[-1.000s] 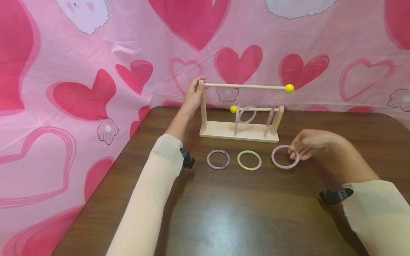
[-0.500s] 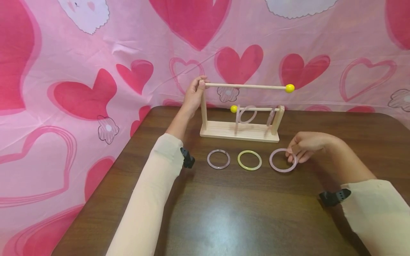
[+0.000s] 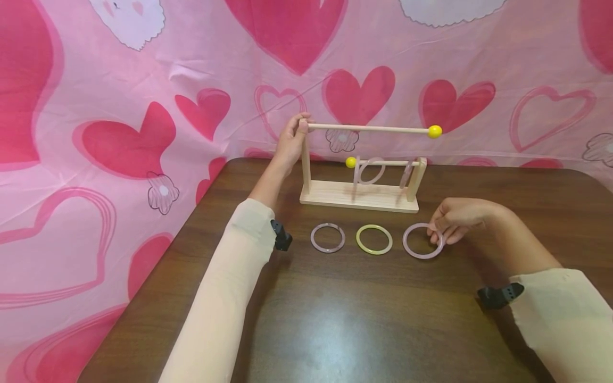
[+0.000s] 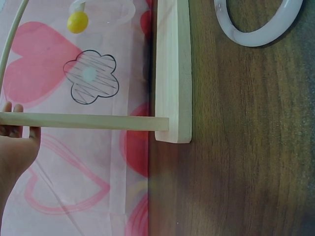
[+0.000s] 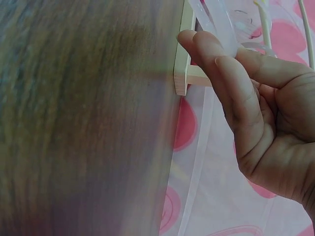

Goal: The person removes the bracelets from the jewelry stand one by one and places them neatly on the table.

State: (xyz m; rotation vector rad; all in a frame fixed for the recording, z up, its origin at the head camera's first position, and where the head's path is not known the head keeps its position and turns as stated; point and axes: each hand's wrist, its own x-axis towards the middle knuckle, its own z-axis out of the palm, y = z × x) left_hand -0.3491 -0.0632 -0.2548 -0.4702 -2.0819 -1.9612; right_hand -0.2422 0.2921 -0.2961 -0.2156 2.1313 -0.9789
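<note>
My left hand (image 3: 289,148) grips the top of the taller post (image 3: 306,167) of a wooden two-armed stand (image 3: 359,198). In the left wrist view, fingertips show past the post (image 4: 98,121). My right hand (image 3: 462,218) pinches a pale lilac bangle (image 3: 423,257) by its right side, low over the table and right of the other rings. The right wrist view has this bangle (image 5: 224,29) between thumb and fingers. A purple-grey bangle (image 3: 328,251) and a yellow-green bangle (image 3: 374,252) lie flat in front of the stand. Several pale bangles (image 3: 370,183) hang on its lower rod (image 3: 395,163).
The stand's upper rod (image 3: 369,128) holds no ring and ends in a yellow ball (image 3: 435,132). Another yellow ball (image 3: 351,163) caps the lower rod. A pink heart-print cloth (image 3: 215,53) hangs behind the brown wooden table (image 3: 306,314).
My right hand has brought the lilac bangle slightly toward me and left, closer to the table, then stayed nearly still. The left hand keeps its grip on the post.
</note>
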